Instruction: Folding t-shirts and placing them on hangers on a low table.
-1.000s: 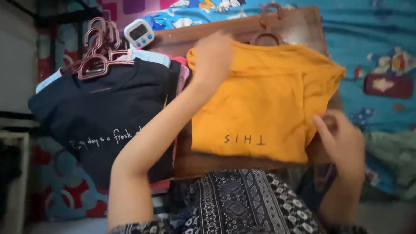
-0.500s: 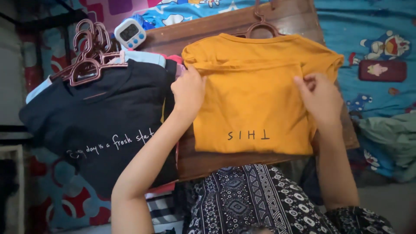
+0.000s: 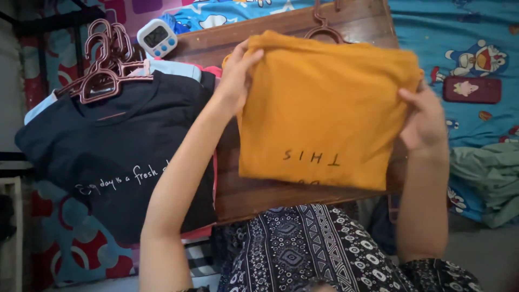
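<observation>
The mustard-yellow shirt [image 3: 324, 108] lies folded on the wooden board [image 3: 281, 194], in the middle of the scene, a hanger hook [image 3: 324, 27] showing at its far edge. The left hand [image 3: 235, 81] is closed on the shirt's left far corner; the right hand [image 3: 424, 119] is closed on its right edge. Folding it well, I judge, calls for both edges kept level and taut. No container shows. To the left lies a navy shirt [image 3: 119, 157] under pink hangers [image 3: 105, 65], with a small timer [image 3: 157, 38] beyond.
</observation>
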